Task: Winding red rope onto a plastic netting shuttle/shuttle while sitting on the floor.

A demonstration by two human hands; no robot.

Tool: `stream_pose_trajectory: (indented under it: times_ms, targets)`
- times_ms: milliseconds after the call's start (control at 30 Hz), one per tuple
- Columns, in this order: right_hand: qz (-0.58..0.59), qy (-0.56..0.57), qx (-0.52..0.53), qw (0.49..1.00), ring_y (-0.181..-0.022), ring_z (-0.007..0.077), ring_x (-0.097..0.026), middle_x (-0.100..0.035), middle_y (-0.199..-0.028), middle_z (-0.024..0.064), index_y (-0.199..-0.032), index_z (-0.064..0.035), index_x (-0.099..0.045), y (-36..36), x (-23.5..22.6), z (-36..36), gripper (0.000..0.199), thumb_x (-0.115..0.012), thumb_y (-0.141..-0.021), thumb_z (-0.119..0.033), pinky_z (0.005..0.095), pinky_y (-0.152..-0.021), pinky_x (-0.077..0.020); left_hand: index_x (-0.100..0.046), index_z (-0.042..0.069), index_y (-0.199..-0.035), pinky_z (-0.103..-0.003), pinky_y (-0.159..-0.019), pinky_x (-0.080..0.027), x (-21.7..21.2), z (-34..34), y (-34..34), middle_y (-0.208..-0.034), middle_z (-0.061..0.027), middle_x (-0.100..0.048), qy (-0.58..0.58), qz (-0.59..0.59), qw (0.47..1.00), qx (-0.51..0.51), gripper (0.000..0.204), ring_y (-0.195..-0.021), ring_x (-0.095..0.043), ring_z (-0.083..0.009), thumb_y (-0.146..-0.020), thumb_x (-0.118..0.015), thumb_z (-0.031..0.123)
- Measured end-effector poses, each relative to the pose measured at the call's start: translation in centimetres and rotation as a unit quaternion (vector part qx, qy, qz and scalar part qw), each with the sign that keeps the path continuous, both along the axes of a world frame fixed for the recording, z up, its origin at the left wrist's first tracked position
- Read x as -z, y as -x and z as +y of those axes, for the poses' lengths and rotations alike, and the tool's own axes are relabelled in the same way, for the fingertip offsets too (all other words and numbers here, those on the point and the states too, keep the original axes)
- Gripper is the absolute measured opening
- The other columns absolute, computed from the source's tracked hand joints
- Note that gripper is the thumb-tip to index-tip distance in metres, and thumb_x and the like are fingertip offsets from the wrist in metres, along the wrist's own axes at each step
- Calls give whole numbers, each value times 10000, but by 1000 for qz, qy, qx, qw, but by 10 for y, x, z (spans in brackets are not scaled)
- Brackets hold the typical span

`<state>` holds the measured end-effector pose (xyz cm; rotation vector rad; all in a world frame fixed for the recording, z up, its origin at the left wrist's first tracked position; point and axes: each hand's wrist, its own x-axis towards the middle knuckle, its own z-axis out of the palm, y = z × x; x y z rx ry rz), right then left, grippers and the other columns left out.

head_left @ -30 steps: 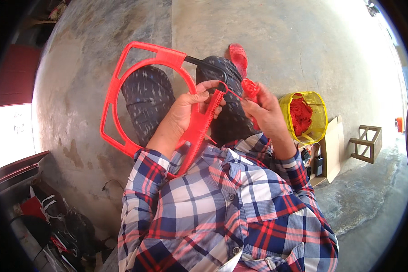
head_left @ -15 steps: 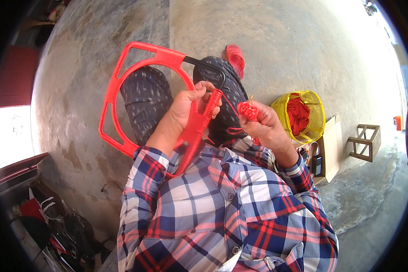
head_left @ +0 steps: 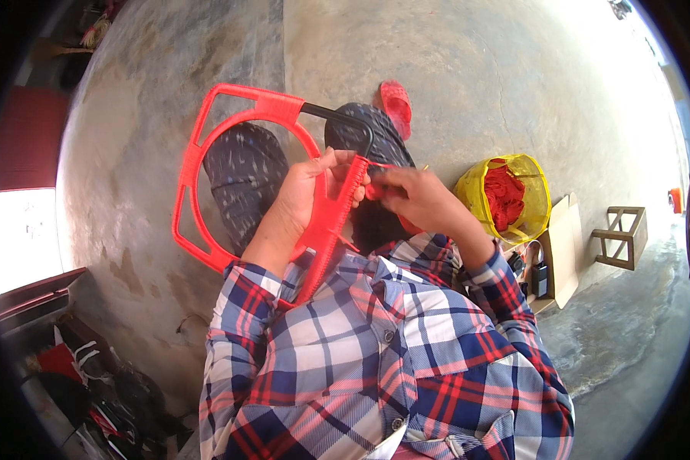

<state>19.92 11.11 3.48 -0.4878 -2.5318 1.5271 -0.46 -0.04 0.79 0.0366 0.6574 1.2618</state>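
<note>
A frame (head_left: pixel 280 107) with a round ring inside an angular outline rests over my lap, mostly wrapped in red cord. One black bar (head_left: pixel 337 116) at its upper right corner is bare. My left hand (head_left: pixel 303 188) is closed around the frame where the ring meets the wrapped right side bar. Just right of that bar, my right hand (head_left: pixel 422 199) is closed on a bundle of red cord (head_left: pixel 374 190), partly hidden by the fingers and blurred. A strand runs from the bundle to the bar's upper end, where wrapping meets bare black.
To my right stands a yellow basket (head_left: pixel 474 198) holding a heap of red cord (head_left: pixel 504 195). Beside it are an opened cardboard box (head_left: pixel 563 249) and a small wooden stool (head_left: pixel 625 238). A red slipper (head_left: pixel 395 103) is beyond my knee. Mixed clutter (head_left: pixel 115 406) lies at lower left.
My right hand has moved left with the cord bundle, up against the bar, and turned knuckles-up. The frame has shifted slightly down; my left hand keeps its hold.
</note>
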Motion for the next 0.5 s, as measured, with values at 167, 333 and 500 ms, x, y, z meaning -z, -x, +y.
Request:
stream_pose_trajectory:
  times_ms: [167, 333, 500]
  targets:
    - [127, 175, 179, 960, -874, 143, -579, -624, -905, 63, -1294, -12, -486, 41, 11, 14, 541, -606, -767, -18, 299, -824, -458, -544, 9, -1160, -394, -700, -522, -6, -2, -11, -964, -199, -611, -16, -29, 999, 21, 448, -786, -619, -309, -935, -510, 395]
    - [127, 397, 103, 903, -892, 119, -521, -558, -988, 7, -1167, -22, -610, 53, 1, 24, 354, -594, -813, -6, 244, -836, -427, -557, 9, -1156, -394, -699, -520, -7, -1, -12, -964, -201, -616, -8, -22, 1000, 15, 443, -787, -617, -313, -917, -533, 382]
    - [114, 174, 213, 955, -890, 133, -552, -593, -955, 28, -1104, -21, -644, 55, -8, 25, 258, -638, -859, -101, 268, -784, -451, -570, 14, -1152, -395, -701, -520, -8, 0, -11, -966, -197, -622, -30, -40, 999, 22, 441, -780, -619, -311, -910, -539, 381]
